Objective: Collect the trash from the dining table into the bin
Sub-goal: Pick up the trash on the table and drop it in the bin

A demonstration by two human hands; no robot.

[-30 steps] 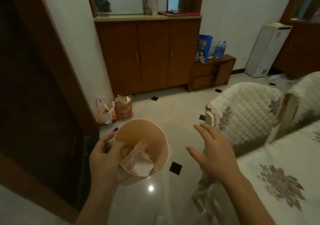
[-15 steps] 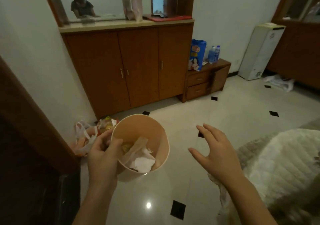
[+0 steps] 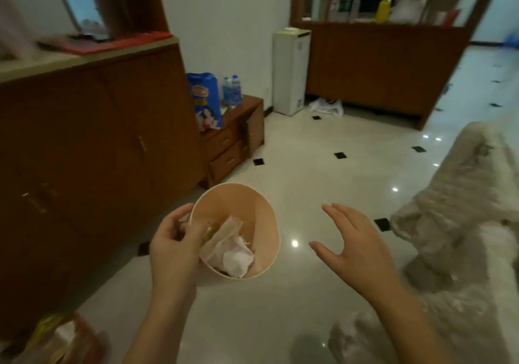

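My left hand [image 3: 172, 247] grips the rim of a tan paper cup [image 3: 264, 223], held in the air over the tiled floor. Inside the cup lie crumpled white tissues [image 3: 234, 257] and a small yellowish scrap. My right hand [image 3: 352, 247] hovers to the right of the cup, apart from it, fingers spread and holding nothing. No bin is clearly in view.
A wooden cabinet [image 3: 92, 150] runs along the left, with a low drawer unit [image 3: 238, 136] carrying a blue bag and water bottles. Bags [image 3: 60, 341] sit on the floor at the lower left. A quilted covered chair [image 3: 460, 203] stands at the right. A white appliance [image 3: 290, 71] stands by the far wall.
The view has swung to the right: the cabinet has slid left and the far room has come into sight. Both hands keep their pose, the cup still held.
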